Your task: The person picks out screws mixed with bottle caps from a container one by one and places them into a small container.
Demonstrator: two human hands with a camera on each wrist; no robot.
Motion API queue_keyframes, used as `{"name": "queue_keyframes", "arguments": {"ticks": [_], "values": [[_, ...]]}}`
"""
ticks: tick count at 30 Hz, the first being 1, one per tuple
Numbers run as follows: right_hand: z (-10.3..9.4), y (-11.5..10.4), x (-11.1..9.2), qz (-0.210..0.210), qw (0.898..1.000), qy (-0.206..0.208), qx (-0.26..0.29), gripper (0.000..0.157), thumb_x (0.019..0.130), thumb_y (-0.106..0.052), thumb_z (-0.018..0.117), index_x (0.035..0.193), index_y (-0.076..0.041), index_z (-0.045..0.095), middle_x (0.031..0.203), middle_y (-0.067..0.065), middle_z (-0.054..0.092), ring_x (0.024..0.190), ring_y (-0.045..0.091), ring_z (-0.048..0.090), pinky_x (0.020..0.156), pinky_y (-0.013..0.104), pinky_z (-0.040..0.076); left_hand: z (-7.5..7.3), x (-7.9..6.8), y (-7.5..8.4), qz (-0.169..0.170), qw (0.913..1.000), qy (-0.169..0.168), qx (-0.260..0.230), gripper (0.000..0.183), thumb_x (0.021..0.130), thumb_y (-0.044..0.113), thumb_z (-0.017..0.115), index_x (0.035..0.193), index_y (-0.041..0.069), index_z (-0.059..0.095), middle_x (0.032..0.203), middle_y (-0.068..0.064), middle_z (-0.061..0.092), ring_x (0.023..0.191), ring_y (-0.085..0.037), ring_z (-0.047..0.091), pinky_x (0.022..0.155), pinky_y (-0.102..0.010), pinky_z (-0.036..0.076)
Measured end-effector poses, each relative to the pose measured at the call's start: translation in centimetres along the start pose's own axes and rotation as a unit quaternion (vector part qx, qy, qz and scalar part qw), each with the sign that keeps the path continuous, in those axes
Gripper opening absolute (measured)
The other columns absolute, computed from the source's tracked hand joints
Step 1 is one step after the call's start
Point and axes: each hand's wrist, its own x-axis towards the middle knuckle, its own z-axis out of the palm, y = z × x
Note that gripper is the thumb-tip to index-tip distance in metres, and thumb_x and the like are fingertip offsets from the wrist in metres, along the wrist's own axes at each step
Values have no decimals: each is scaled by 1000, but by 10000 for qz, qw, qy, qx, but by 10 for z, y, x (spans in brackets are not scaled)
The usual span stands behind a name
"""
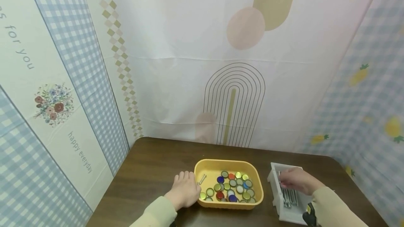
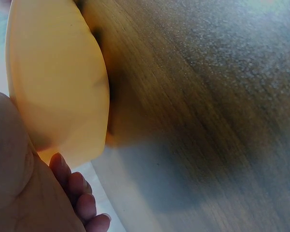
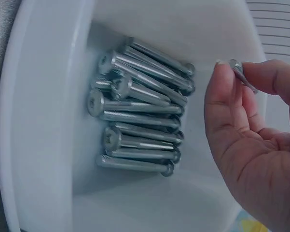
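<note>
My left hand (image 1: 186,189) rests against the left end of the yellow plastic basket (image 1: 231,205), its fingers beside the outer wall. In the left wrist view, fingertips (image 2: 85,205) show close to the basket's corner. Bottle caps (image 1: 232,183) in gold, silver, red and blue lie inside, along with a silver bolt (image 1: 203,178) near the left wall. Over the white bin (image 1: 291,216), my right hand (image 1: 301,180) pinches one silver bolt (image 3: 236,67) between thumb and fingertip. Several more bolts (image 3: 140,104) lie below it on the bin's floor.
Both containers stand on a dark brown wooden table (image 1: 157,160), the white bin to the right of the basket. Behind the table hangs a patterned cloth (image 1: 176,90), with checked cloth at both sides.
</note>
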Motion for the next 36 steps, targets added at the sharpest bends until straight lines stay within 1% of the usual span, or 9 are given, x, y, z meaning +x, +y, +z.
{"name": "queue_keyframes", "arguments": {"ticks": [6, 11, 14, 19, 22, 24, 28, 33, 36], "values": [[8, 1, -2, 296, 9989, 331, -176, 11, 88, -4, 57, 78, -1, 55, 78, 7, 62, 72, 16, 62, 70, 32, 53, 1, 1, 0, -39, 10000, -31, 44, 30, 93, 30, 43, 99, 1, 47, 87, -9, 40, 86, -27, 35, 80, -48, 31], [10, -1, -3, 315, 9984, 356, -319, 12, 88, -5, 57, 76, -2, 55, 76, 7, 61, 71, 17, 62, 70, 33, 53, 1, 1, 0, -25, 10000, 20, 54, 29, 93, 29, 44, 100, 1, 46, 87, -9, 39, 86, -28, 34, 79, -48, 31], [10, -2, -4, 293, 9983, 351, -357, 10, 89, -6, 57, 81, 0, 57, 77, 7, 61, 72, 18, 61, 70, 34, 53, 2, 1, -1, -16, 10000, 50, 60, 29, 94, 30, 43, 100, 2, 46, 88, -9, 39, 86, -28, 34, 79, -47, 31], [9, 0, -4, 305, 9982, 318, -407, 13, 91, -8, 56, 91, 4, 60, 82, 8, 62, 76, 20, 62, 73, 35, 53, 5, 2, -2, 12, 9999, 79, 94, 29, 94, 30, 43, 100, 2, 46, 87, -9, 39, 85, -27, 34, 79, -47, 31], [9, 0, -4, 276, 9982, 268, -453, 14, 92, -8, 56, 93, 6, 60, 83, 9, 62, 77, 20, 62, 73, 35, 53, 6, 4, -3, 15, 9999, 90, 120, 28, 93, 30, 44, 98, 2, 45, 86, -9, 38, 84, -27, 34, 78, -46, 31], [9, 1, -5, 268, 9980, 282, -490, 15, 91, -8, 55, 94, 6, 59, 84, 9, 61, 78, 20, 62, 74, 36, 53, 4, 3, -2, 3, 9999, 39, 126, 28, 93, 30, 44, 98, 3, 45, 86, -8, 38, 84, -27, 34, 78, -46, 30], [10, 0, -4, 313, 9969, 488, -525, 14, 91, -7, 56, 95, 6, 59, 86, 10, 61, 79, 21, 62, 74, 37, 53, 0, 2, -1, -17, 10000, -44, 83, 28, 93, 30, 45, 98, 2, 45, 87, -9, 38, 85, -27, 34, 78, -47, 30], [6, -2, -2, 193, 9952, 704, -655, 14, 90, -9, 58, 92, 5, 59, 84, 11, 61, 77, 22, 60, 73, 38, 52, -1, 0, 0, -33, 10000, -75, 39, 28, 93, 30, 45, 97, 2, 45, 86, -9, 38, 84, -27, 34, 78, -47, 31], [3, -9, -2, 140, 9917, 980, -815, 19, 91, -13, 58, 98, 5, 59, 86, 11, 61, 79, 22, 59, 73, 38, 51, -2, 0, 0, -32, 10000, -41, 45, 27, 92, 29, 46, 96, 2, 45, 86, -9, 38, 84, -27, 34, 78, -47, 31]]}}
